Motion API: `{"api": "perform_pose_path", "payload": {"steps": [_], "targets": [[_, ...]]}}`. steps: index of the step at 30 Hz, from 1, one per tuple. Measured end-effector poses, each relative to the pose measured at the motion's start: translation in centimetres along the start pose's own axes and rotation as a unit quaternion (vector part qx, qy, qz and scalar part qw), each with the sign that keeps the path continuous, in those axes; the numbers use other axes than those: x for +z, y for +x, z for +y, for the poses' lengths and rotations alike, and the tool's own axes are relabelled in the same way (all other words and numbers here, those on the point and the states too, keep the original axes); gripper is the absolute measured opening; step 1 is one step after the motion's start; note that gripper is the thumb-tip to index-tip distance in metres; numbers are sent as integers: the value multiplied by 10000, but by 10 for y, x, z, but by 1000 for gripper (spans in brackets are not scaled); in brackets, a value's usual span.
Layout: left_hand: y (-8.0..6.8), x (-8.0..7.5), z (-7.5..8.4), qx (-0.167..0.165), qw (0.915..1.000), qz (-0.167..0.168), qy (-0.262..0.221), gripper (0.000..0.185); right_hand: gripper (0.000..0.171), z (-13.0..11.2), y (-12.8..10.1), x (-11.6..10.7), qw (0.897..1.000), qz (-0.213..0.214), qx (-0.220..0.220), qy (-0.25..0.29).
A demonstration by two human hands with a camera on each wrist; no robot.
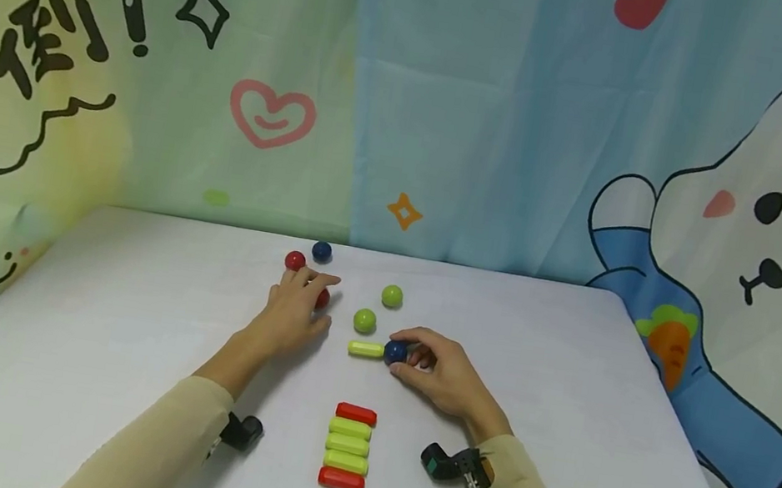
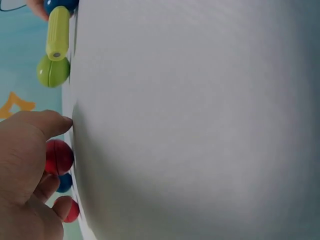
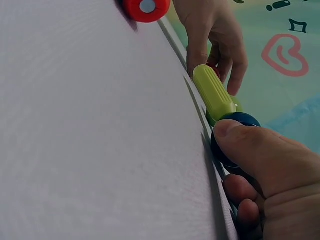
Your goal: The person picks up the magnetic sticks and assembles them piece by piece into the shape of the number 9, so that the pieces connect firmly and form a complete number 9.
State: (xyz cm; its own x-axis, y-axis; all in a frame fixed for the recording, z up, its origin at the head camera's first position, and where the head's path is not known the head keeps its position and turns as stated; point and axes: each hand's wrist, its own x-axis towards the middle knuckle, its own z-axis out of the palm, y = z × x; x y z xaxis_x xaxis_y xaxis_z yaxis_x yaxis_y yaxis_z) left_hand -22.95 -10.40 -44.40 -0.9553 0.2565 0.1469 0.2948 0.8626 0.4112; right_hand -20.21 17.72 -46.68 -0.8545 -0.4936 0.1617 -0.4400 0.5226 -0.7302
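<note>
My right hand [image 1: 444,370] pinches a dark blue ball [image 1: 395,352] between thumb and fingers. A yellow-green ribbed rod [image 1: 366,349] extends leftward from that ball, its end against it; the right wrist view shows this rod [image 3: 214,90] beyond my thumb. Farther left, my left hand [image 1: 294,305] is spread over a red ball [image 1: 323,299], which shows between thumb and index finger. In the left wrist view this red ball [image 2: 60,156] appears beyond the thumb. Another red ball [image 1: 295,260] lies just past the left fingertips.
A second blue ball [image 1: 321,251] lies near the table's back edge. Two green balls, one nearer [image 1: 364,321] and one farther [image 1: 392,296], sit between the hands. Closer to me, red and yellow-green rods [image 1: 347,444] lie in a stacked row on the white table [image 1: 119,338].
</note>
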Motion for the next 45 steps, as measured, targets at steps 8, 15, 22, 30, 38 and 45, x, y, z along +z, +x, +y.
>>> {"api": "perform_pose_path", "payload": {"steps": [8,15,22,30,38,45], "targets": [[-2,-2,-3,29,9998,-49,-193,49,37,1,1,0,10000,69,30,64],[-5,-2,-7,-25,9990,-37,-446,42,37,1,1,2,9999,112,76,94],[-8,-1,-11,54,9981,-32,-614,40,37,-2,0,-1,9998,90,147,101],[-9,-1,-9,233,9961,-48,-847,45,37,-1,0,0,9997,61,231,65],[-13,-4,-5,283,9951,-202,-929,40,37,-1,0,1,9998,92,178,66],[-19,-6,-3,326,9939,-254,-1024,35,36,0,0,2,9997,114,220,57]]}}
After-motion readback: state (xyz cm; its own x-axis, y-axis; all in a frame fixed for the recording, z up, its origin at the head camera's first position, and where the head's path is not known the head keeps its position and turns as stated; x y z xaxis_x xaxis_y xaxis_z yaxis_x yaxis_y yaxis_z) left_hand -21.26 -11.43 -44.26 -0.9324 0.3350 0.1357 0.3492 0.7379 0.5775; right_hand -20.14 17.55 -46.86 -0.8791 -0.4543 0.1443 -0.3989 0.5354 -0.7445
